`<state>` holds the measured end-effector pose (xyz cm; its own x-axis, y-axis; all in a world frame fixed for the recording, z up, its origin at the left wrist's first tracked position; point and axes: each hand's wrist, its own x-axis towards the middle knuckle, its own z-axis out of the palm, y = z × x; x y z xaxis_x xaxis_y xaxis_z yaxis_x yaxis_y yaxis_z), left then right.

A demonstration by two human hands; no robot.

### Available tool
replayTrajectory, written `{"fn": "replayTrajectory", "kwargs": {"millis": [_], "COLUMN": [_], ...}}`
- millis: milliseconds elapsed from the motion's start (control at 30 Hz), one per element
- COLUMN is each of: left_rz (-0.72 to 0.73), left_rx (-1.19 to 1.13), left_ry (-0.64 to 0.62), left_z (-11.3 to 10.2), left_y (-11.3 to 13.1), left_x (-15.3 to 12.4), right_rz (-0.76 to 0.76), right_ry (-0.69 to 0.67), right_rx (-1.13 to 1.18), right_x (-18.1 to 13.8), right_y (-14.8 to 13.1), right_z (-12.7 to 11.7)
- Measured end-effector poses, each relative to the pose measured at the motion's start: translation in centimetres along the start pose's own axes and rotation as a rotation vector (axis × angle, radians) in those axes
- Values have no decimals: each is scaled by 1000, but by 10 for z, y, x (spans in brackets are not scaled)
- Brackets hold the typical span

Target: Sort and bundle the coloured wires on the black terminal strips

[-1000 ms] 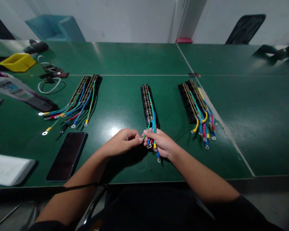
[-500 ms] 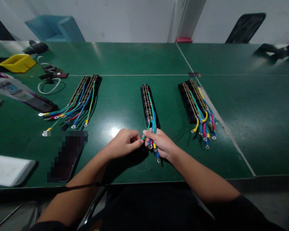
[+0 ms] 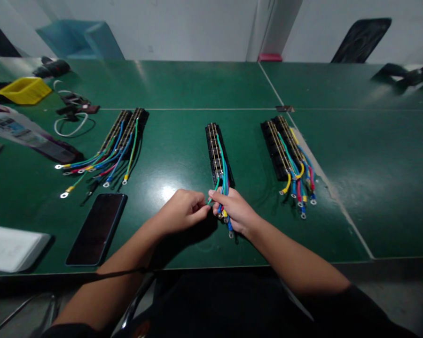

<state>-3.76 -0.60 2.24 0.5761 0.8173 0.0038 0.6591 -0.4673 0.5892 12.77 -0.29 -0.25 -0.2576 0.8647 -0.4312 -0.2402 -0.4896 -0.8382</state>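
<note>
A black terminal block (image 3: 215, 149) with brass-coloured strips lies in the middle of the green table, and coloured wires run from it towards me. My right hand (image 3: 234, 209) is closed around the bundle of wires (image 3: 224, 180); ring lugs (image 3: 230, 230) stick out below the fingers. Just to the left, my left hand (image 3: 187, 209) pinches the end of a green wire (image 3: 213, 195) between thumb and forefinger. The tip of that wire is hidden by the fingers.
Two wired blocks (image 3: 121, 134) lie on the left and two more (image 3: 277, 145) on the right. A phone (image 3: 97, 230), a white box (image 3: 16, 248), a purple-and-white package (image 3: 28, 131), a yellow bin (image 3: 25, 91) and a white cable (image 3: 72, 130) are at the left.
Both hands keep their grip on the wires and have barely moved. The lug ends below my right hand have shifted slightly.
</note>
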Motion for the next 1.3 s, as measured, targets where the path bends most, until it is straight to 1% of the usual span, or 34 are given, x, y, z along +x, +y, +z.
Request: {"fn": "replayTrajectory", "kwargs": {"millis": [167,467,667,833,967,1133,1300], "left_rz": [38,68,109,103,127,164,128], "left_rx": [10,105,92,132,196,149,187], "left_ry": [-49,25,-24,10,40,-4,7], "left_z": [-3,2,1,3,5,3,5], "left_y": [0,-1,-1,-3,-4,-3,-6], "left_x": [0,0,0,0,1,1,0], "right_rz": [14,22,28,40,37,27,24], "right_ry": [-14,7,-10,-8,7,-11,-15], "right_rx": [32,14,36,38,28,44,63], "right_x": [0,-1,0,-1,-1,0,1], "right_y": [-1,-1,-1,-2,-2,-1,-1], "right_z": [-1,-1,-1,-1,0,-1,-2]}}
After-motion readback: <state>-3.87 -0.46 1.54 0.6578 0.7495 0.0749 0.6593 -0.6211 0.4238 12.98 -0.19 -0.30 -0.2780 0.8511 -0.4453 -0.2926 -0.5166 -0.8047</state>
